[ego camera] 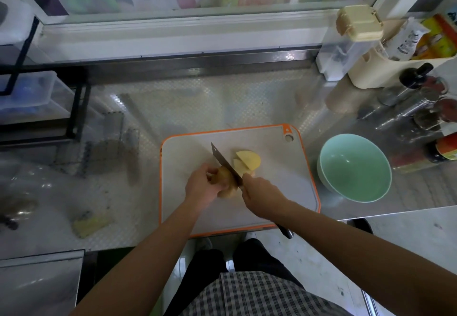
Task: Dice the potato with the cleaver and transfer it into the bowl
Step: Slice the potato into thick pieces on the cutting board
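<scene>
One grey cutting board [188, 152] with an orange rim lies on the steel counter [173, 108], and the potato is on it in parts. One unpeeled chunk [223, 179] sits under the left hand [202, 184], whose fingers curl over its skin. At least two pale cut slices [247, 161] lean together just beyond the blade. The one cleaver [226, 162] stands edge-down between the chunk and the slices. The right hand [262, 192] is wrapped round its black handle, whose end pokes out below the wrist. One teal bowl [356, 169] stands on the counter just right of the board, its glazed inside showing down to the bottom. Further back on the right, a cream caddy [371, 73] holds at least two packets, with a clear beige-lidded container [356, 24] beside it. Several dark-capped bottles [415, 78] are too blurred to count.
</scene>
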`<state>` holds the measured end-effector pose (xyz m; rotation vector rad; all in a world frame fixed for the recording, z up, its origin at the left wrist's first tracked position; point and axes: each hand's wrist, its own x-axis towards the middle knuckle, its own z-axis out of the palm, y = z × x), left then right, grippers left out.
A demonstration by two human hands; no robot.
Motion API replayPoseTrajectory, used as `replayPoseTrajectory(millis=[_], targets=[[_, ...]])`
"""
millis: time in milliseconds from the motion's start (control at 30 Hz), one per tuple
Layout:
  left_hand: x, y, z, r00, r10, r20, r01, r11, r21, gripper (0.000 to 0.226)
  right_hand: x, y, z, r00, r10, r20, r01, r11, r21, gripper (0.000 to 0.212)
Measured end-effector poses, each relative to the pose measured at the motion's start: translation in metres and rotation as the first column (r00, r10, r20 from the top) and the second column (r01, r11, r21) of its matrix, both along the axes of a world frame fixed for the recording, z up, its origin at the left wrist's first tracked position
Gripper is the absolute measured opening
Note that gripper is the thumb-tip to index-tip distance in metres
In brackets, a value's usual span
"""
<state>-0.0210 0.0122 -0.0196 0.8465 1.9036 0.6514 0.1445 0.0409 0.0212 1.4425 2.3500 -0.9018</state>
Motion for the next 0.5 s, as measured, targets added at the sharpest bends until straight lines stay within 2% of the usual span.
replayPoseTrajectory(millis=[200,267,400,500], targets=[[-0.002,0.001,0.002,1.000,-0.019,0.000,0.019,1.000,-0.003,0.034,-0.001,-0.011,-0.026,0.997,-0.015,0.080,0.009,0.997,0.079,0.022],[-0.004,0.003,0.005,0.999,-0.021,0.035,0.022,0.999,-0.033,0.037,-0.004,-0.004,-0.020,0.998,-0.049,0.028,0.046,0.994,0.096,0.023],[-0.003,0.004,0.012,0.992,0.034,0.124,-0.024,0.997,-0.077,0.041,-0.004,0.013,0.008,0.967,-0.157,-0.203,0.182,0.977,0.111,0.023],[0.000,0.001,0.013,0.975,0.108,0.196,-0.096,0.993,-0.070,0.043,0.001,0.021,0.029,0.964,-0.131,-0.233,0.153,0.985,0.078,0.019]])
